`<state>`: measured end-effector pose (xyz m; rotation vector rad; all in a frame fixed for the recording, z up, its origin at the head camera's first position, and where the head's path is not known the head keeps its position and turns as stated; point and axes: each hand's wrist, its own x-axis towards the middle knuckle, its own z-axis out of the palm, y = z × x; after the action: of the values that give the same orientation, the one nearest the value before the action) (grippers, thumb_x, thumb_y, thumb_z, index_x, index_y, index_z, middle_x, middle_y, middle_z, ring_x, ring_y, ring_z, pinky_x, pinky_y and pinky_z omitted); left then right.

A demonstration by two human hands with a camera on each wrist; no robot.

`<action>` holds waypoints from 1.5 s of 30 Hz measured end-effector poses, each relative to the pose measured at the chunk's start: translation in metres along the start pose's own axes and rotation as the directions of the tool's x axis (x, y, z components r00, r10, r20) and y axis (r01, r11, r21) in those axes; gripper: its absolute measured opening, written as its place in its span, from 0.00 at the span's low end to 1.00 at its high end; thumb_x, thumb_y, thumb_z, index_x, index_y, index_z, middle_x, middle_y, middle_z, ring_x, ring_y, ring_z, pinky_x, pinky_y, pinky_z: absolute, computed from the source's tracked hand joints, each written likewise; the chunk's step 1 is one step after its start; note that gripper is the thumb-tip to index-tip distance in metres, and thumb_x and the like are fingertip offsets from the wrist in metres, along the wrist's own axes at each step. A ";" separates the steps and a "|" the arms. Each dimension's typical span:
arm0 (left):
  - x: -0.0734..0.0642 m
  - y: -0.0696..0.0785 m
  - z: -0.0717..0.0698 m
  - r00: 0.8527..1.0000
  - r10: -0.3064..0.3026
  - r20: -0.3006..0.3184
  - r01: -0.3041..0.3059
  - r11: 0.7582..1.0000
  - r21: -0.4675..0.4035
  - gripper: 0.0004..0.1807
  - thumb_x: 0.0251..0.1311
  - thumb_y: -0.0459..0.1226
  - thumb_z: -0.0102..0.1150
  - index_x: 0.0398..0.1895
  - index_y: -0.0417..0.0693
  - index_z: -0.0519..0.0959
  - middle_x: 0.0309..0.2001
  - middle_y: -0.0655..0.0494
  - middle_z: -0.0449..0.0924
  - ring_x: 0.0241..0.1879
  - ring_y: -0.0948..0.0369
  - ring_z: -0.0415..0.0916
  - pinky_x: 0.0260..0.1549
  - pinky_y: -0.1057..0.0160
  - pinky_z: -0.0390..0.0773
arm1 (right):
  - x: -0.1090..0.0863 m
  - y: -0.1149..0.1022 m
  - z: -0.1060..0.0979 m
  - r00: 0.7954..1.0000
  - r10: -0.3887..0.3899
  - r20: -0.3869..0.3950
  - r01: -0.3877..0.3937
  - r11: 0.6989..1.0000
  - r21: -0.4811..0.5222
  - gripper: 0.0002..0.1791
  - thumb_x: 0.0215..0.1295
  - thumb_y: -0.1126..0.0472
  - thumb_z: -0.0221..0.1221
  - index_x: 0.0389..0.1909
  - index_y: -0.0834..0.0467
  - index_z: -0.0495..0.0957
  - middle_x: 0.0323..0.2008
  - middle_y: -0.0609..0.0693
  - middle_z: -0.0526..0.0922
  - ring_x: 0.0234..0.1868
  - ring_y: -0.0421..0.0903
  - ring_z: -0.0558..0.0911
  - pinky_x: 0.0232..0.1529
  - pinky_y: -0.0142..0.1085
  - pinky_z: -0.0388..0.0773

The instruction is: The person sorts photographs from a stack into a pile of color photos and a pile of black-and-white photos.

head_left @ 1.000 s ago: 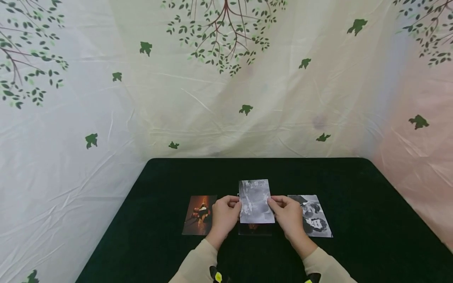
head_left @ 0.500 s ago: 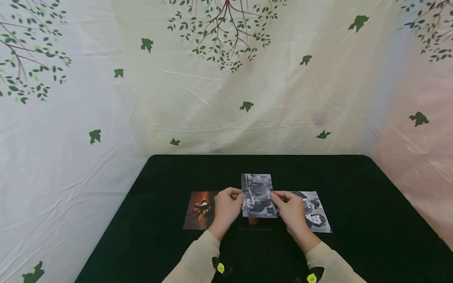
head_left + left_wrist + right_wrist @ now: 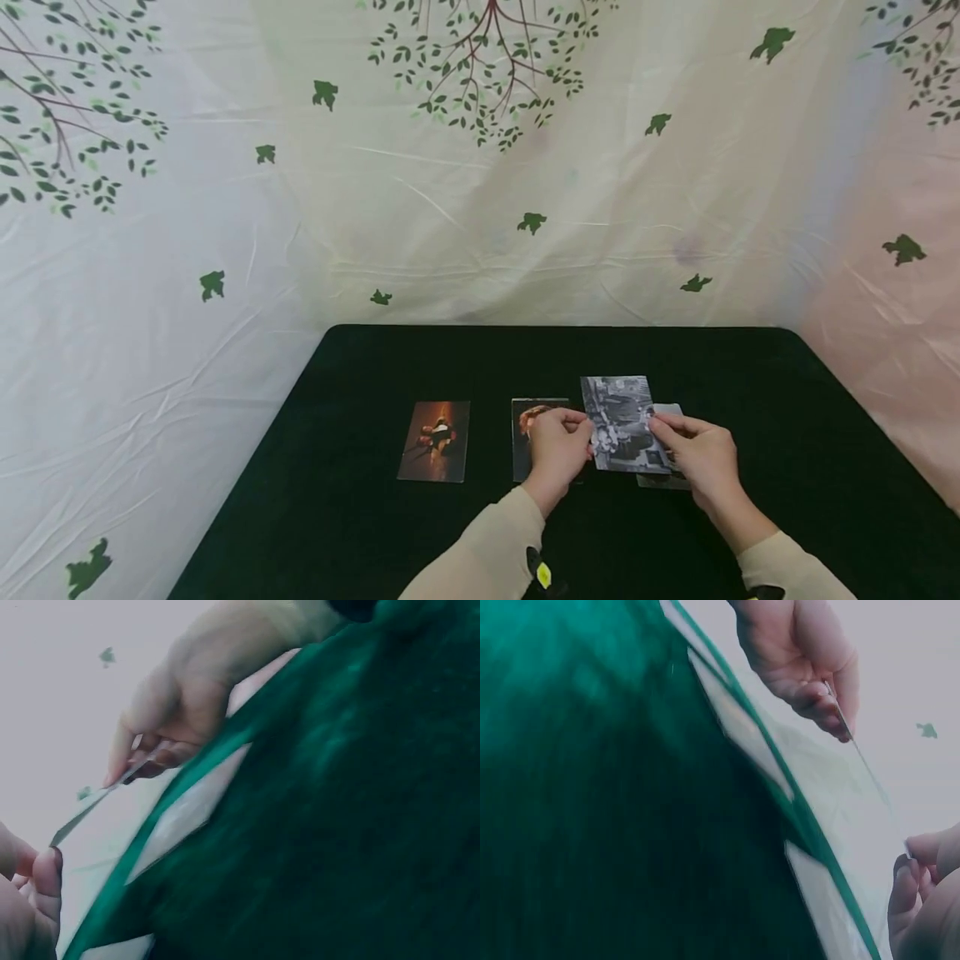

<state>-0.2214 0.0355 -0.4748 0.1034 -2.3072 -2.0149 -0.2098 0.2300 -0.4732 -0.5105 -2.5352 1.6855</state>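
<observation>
Both hands hold one black-and-white photo print (image 3: 622, 425) up over the table, its picture side toward the head camera. My left hand (image 3: 557, 450) pinches its left edge between thumb and fingers. At the opposite edge, the right hand (image 3: 705, 458) grips it the same way. Both wrist views catch the print nearly edge-on, raised off the dark surface. Beneath it lies another black-and-white print (image 3: 663, 482), mostly hidden by the held print and right hand. A dark print with an orange figure (image 3: 522, 429) lies partly behind the left hand.
Farther left, a brown-orange print (image 3: 435, 442) lies flat on the dark green tabletop (image 3: 337, 533). A pale cloth curtain (image 3: 450, 250) printed with leaves and branches hangs around the table's back and sides.
Both hands have carried the held print to the right, from over the middle print to over the right one. Glare on it has faded, and the left print is now fully uncovered.
</observation>
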 end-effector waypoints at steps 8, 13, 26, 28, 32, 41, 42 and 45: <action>-0.011 -0.009 0.042 0.999 -0.046 0.006 0.046 0.999 -0.015 0.03 0.57 0.31 0.64 0.29 0.44 0.86 0.18 0.61 0.79 0.13 0.65 0.75 0.15 0.68 0.74 | 0.011 0.022 -0.034 0.998 -0.046 -0.031 0.040 0.984 -0.174 0.33 0.57 0.34 0.60 0.53 0.56 0.81 0.57 0.59 0.78 0.54 0.51 0.76 0.32 0.28 0.75; -0.011 -0.008 0.057 1.000 -0.014 0.001 0.014 0.998 0.065 0.04 0.56 0.32 0.64 0.28 0.47 0.87 0.16 0.66 0.79 0.12 0.70 0.73 0.16 0.69 0.73 | 0.015 0.028 -0.046 0.994 -0.094 -0.046 0.078 0.959 -0.273 0.32 0.60 0.35 0.58 0.51 0.57 0.82 0.53 0.60 0.80 0.53 0.56 0.75 0.36 0.36 0.70; 0.001 -0.011 0.067 0.992 0.124 0.011 -0.122 0.948 0.295 0.06 0.52 0.32 0.64 0.22 0.50 0.88 0.17 0.69 0.77 0.21 0.73 0.70 0.22 0.70 0.71 | 0.026 0.040 -0.054 0.993 -0.110 0.034 0.114 0.927 -0.357 0.30 0.62 0.37 0.57 0.50 0.59 0.82 0.51 0.64 0.80 0.46 0.55 0.78 0.32 0.36 0.70; 0.002 -0.012 0.067 0.992 0.128 0.005 -0.123 0.939 0.322 0.08 0.52 0.32 0.64 0.20 0.51 0.87 0.15 0.70 0.76 0.20 0.72 0.69 0.22 0.70 0.70 | 0.027 0.041 -0.053 0.992 -0.114 0.051 0.125 0.922 -0.366 0.30 0.62 0.37 0.57 0.50 0.59 0.82 0.50 0.64 0.80 0.46 0.54 0.78 0.32 0.36 0.70; 0.002 -0.012 0.068 0.993 0.120 -0.004 -0.111 0.930 0.351 0.10 0.51 0.31 0.64 0.15 0.51 0.85 0.12 0.69 0.73 0.18 0.71 0.67 0.19 0.69 0.67 | 0.029 0.042 -0.053 0.990 -0.115 0.080 0.137 0.913 -0.383 0.30 0.62 0.38 0.58 0.50 0.59 0.82 0.50 0.63 0.81 0.45 0.53 0.78 0.31 0.36 0.70; -0.001 -0.018 0.069 0.991 0.133 0.003 -0.126 0.934 0.334 0.10 0.53 0.31 0.63 0.16 0.48 0.86 0.10 0.69 0.70 0.17 0.71 0.66 0.19 0.69 0.65 | 0.029 0.042 -0.051 0.991 -0.102 0.083 0.127 0.903 -0.410 0.27 0.62 0.40 0.59 0.48 0.59 0.83 0.49 0.63 0.81 0.43 0.53 0.78 0.31 0.37 0.70; -0.001 -0.018 0.070 0.991 0.137 0.001 -0.130 0.934 0.332 0.10 0.52 0.30 0.63 0.16 0.48 0.86 0.10 0.69 0.70 0.17 0.71 0.66 0.19 0.69 0.65 | 0.029 0.042 -0.051 0.992 -0.100 0.080 0.124 0.904 -0.410 0.27 0.62 0.40 0.59 0.48 0.59 0.83 0.49 0.63 0.81 0.43 0.53 0.78 0.31 0.37 0.70; -0.001 -0.019 0.070 0.989 0.147 -0.007 -0.137 0.937 0.321 0.11 0.52 0.30 0.63 0.15 0.48 0.85 0.09 0.69 0.69 0.16 0.71 0.65 0.18 0.69 0.64 | 0.029 0.043 -0.050 0.993 -0.099 0.071 0.120 0.903 -0.413 0.26 0.62 0.41 0.60 0.47 0.59 0.83 0.49 0.63 0.81 0.43 0.52 0.78 0.31 0.37 0.70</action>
<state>-0.2270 0.1020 -0.5035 -0.0137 -2.5212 -1.5484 -0.2157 0.2983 -0.4957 -0.3385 -2.9076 1.1279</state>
